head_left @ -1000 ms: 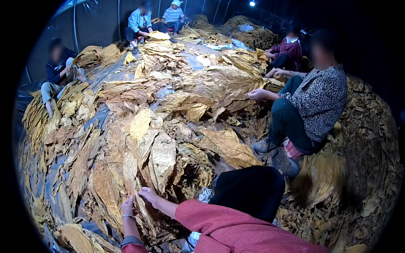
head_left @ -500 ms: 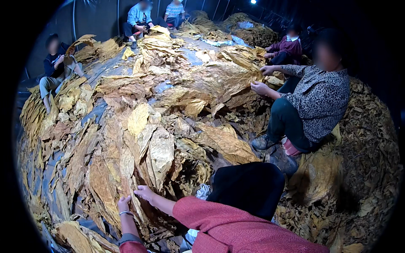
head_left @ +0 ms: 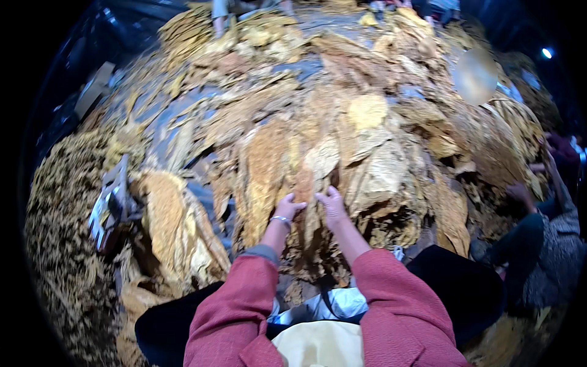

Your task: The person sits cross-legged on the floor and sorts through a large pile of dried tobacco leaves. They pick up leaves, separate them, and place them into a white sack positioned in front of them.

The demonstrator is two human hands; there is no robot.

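Note:
Large dried leaves, tan, yellow and brown, lie heaped in front of me. Over the near edge of the heap is my left hand (head_left: 285,208), a bracelet at its wrist, thumb and forefinger apart against the leaves. Close on its right, my right hand (head_left: 333,205) also has thumb and forefinger spread. A narrow brown dried leaf (head_left: 313,215) hangs between the hands; neither is plainly gripping it. A broad orange-tan leaf (head_left: 264,168) lies beyond my left hand. Past my right hand is a pale, wrinkled leaf (head_left: 380,164). Some blur softens the fingertips.
Blue-grey sheeting (head_left: 298,68) shows between the leaves. A small metal-framed object (head_left: 114,205) stands at left beside a bundle of leaves (head_left: 168,211). A co-worker in patterned clothing (head_left: 553,251) sits at right; other people sit along the far side. A lamp (head_left: 546,53) shines far right.
My view has swung left, so the heap and people appear farther right. My hands stay near the same leaves, with thumbs and forefingers now visibly apart. The metal-framed object has come into view.

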